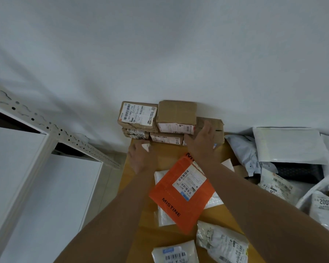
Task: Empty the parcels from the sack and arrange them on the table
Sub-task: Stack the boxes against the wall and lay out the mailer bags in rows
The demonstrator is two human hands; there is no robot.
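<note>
Standing against a white wall beside a perforated metal shelf (51,128), the wooden table (139,232) carries five stacked cardboard parcels (176,115), an orange mailer (180,192) and pale bags, the right hand (202,141) pressing straight fingers on one box, the left hand (141,154) pinching a small parcel, the sack (310,188) rightward.

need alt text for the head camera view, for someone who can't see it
Seen from above, a person's right hand rests on a brown cardboard box in a stack of boxes against a white wall, while the left hand reaches toward a small white item at the stack's foot. An orange mailer and pale plastic parcels lie on the wooden table between the forearms.
</note>
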